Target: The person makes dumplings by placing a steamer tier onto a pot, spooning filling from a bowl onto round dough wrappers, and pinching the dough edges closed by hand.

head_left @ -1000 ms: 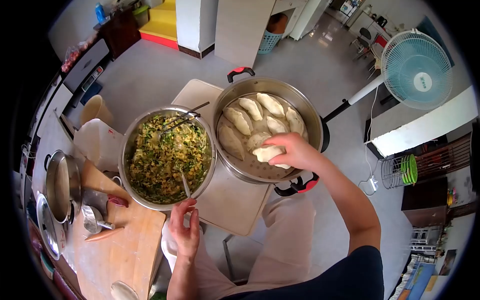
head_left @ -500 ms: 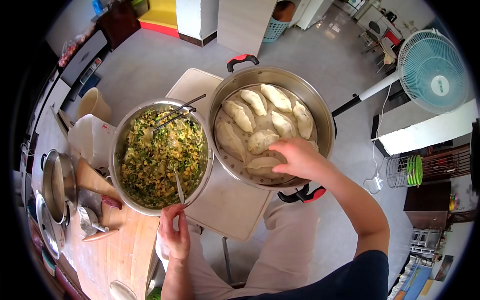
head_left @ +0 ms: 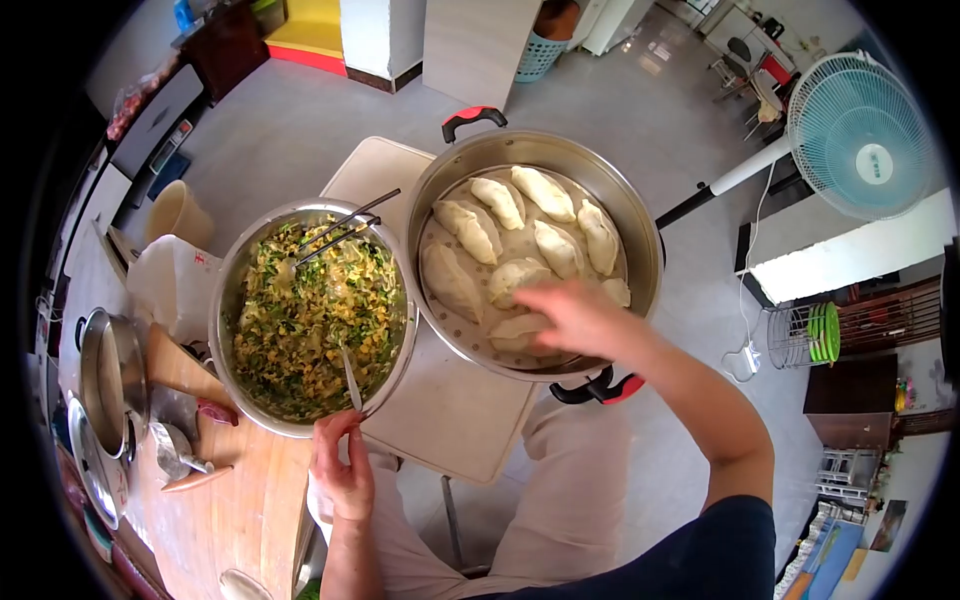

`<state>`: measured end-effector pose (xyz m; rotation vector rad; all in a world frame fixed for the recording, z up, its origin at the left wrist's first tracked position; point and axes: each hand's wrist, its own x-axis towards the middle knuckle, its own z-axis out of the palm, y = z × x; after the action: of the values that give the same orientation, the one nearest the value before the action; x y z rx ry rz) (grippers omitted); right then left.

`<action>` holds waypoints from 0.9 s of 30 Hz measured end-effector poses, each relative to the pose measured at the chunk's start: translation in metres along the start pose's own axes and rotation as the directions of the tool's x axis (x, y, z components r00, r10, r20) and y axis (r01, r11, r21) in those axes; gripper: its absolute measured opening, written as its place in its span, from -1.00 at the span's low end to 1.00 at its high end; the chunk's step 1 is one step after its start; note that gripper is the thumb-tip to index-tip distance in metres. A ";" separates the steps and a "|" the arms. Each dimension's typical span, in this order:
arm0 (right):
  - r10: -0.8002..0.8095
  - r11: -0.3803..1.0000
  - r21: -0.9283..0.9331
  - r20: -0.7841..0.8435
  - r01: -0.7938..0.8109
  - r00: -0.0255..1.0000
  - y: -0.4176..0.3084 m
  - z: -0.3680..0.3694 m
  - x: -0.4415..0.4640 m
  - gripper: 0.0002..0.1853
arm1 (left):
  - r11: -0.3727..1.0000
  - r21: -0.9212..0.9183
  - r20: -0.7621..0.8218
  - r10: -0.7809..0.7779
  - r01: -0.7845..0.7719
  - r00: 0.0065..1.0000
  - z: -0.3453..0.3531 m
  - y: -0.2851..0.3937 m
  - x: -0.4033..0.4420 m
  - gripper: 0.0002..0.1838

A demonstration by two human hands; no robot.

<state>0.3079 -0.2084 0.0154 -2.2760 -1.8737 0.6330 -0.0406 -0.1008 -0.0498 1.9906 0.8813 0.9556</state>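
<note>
My right hand (head_left: 580,320) is over the near side of a steel steamer pot (head_left: 640,200), blurred by motion. Its fingers and thumb are apart with nothing visible between them, just above a pleated dumpling (head_left: 518,280) and another dumpling (head_left: 515,333). Several more white dumplings lie around them on the perforated steamer tray (head_left: 455,215). At the near rim of a steel bowl (head_left: 228,375), my left hand (head_left: 342,468) has its fingers curled at the handle end of a spoon (head_left: 352,378). That spoon rests in chopped green and yellow filling (head_left: 310,320).
Dark chopsticks (head_left: 350,228) lean in the bowl. Pot and bowl stand on a pale stool top (head_left: 450,420). To the left is a floured wooden board (head_left: 250,480) with a steel pot (head_left: 120,365) beyond it. A fan (head_left: 860,140) stands at right.
My right hand has moved slightly left and away from the near dumplings' edge, and is now blurred. My left hand stays by the spoon. The whole view has shifted slightly.
</note>
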 end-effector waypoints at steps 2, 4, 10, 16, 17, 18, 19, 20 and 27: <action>0.206 0.939 0.312 -0.180 -0.143 0.962 0.011 -0.029 -0.006 -0.57 | 0.999 -0.033 -0.029 -0.034 0.033 0.999 0.000 -0.001 -0.002 -0.74; 0.185 0.950 0.309 -0.481 -0.032 0.857 0.028 -0.046 -0.010 -0.71 | 0.997 -0.053 -0.053 -0.056 0.054 0.997 0.000 -0.001 -0.002 -0.75; -0.009 0.998 -0.065 -0.200 -0.005 0.980 0.004 -0.024 -0.029 -0.63 | 0.999 -0.002 -0.032 -0.033 0.033 0.999 0.000 -0.004 -0.001 -0.77; 0.062 0.994 -0.098 0.084 -0.054 0.995 -0.007 0.012 -0.009 -0.53 | 0.998 0.034 -0.048 0.049 -0.047 0.998 0.004 -0.005 -0.002 -0.75; 0.056 0.994 -0.097 0.049 -0.051 0.997 -0.003 0.021 -0.008 -0.52 | 0.999 0.035 -0.048 0.034 -0.032 0.998 0.003 -0.001 -0.001 -0.75; 0.061 0.997 -0.055 0.047 -0.058 0.997 0.000 0.020 -0.008 -0.52 | 0.998 0.042 -0.046 0.051 -0.049 0.998 0.004 0.001 0.000 -0.75; 0.066 0.998 -0.011 0.047 -0.066 0.997 0.003 0.018 -0.008 -0.51 | 0.997 0.049 -0.042 0.068 -0.066 0.997 0.004 0.002 0.001 -0.75; 0.068 0.997 0.036 0.048 -0.070 0.997 0.005 0.015 -0.010 -0.51 | 0.995 0.061 -0.038 0.083 -0.080 0.996 0.003 0.002 0.001 -0.75; 0.295 0.947 0.288 -0.614 -0.140 0.733 0.035 -0.032 -0.079 -0.65 | 0.996 0.074 -0.040 0.053 -0.050 0.998 -0.012 0.000 -0.014 -0.67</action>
<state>0.3408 -0.2864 0.0512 -2.1802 -1.1473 0.0247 -0.0575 -0.1084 -0.0489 2.0702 0.9039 1.0109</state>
